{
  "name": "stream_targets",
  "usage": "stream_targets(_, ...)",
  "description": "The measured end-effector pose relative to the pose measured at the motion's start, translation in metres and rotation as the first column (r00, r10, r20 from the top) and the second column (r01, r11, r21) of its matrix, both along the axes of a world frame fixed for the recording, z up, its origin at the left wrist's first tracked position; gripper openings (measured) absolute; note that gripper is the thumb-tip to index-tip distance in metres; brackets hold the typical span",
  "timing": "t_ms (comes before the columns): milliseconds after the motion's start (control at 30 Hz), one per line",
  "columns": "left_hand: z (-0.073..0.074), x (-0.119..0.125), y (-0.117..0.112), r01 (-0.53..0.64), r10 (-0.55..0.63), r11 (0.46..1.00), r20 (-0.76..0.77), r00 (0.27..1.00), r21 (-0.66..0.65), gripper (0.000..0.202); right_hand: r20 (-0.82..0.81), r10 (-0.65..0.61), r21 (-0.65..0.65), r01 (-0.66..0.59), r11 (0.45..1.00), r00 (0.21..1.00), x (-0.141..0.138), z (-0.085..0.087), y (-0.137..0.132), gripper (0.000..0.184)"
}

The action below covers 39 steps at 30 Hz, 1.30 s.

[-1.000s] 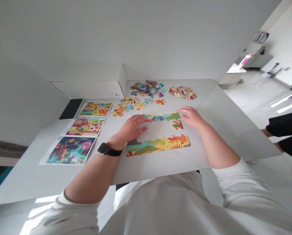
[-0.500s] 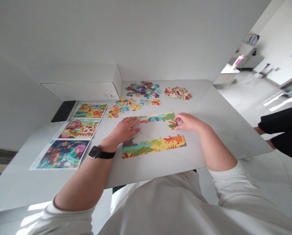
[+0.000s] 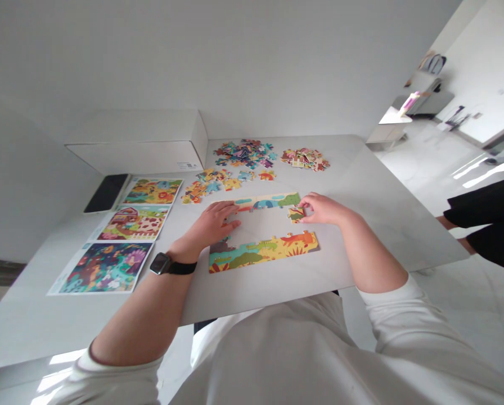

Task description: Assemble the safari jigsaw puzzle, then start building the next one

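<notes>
The right hand [image 3: 323,209] holds the puzzle piece [image 3: 295,214] by its right side, between thumb and fingers; the left hand [image 3: 214,225], thumb wide, covers the far strip [image 3: 264,203] at left.

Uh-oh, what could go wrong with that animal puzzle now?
The right hand has its fingers at a puzzle piece below the upper strip; pushing crookedly might bend the piece's tabs.

The left hand lies over that strip's left end, so a slip could nudge it out of line.

The loose yellow pieces sit close to the dark pile, so they might get mixed up.
</notes>
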<state>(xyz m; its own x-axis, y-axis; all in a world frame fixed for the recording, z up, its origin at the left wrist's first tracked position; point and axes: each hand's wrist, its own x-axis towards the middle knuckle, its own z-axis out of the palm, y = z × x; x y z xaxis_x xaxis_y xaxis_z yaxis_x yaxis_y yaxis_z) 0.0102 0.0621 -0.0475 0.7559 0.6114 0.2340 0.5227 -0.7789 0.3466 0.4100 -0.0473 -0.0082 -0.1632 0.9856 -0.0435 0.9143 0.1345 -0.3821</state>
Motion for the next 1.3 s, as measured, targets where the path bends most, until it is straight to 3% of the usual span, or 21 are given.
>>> stream_targets(400, 0.0049, 0.0009, -0.0025, -0.001, 0.001, 1.000, -0.019, 1.000, -0.011, 0.053, -0.009, -0.022, 0.060, 0.022, 0.998, 1.000, 0.0010, -0.0074, 0.0035, 0.038)
stream_targets(767, 0.0015, -0.0001, -0.0007, 0.010, -0.010, 1.000, 0.001, 1.000, -0.010, 0.054, -0.002, -0.024, 0.073, 0.024, 0.997, 1.000, 0.0007, -0.0041, 0.0024, 0.039)
stream_targets(1000, 0.0009, 0.0000, -0.0010, 0.002, -0.002, 1.000, 0.004, 1.000, -0.019, 0.054, 0.030, 0.000, 0.064, -0.002, 0.998, 1.000, 0.0019, -0.0018, 0.0022, 0.027)
stream_targets(1300, 0.0018, 0.0002, -0.0013, 0.008, -0.008, 1.000, -0.001, 1.000, -0.016, 0.054, 0.056, 0.007, 0.069, -0.010, 0.998, 0.998, 0.0004, -0.0006, 0.0021, 0.024)
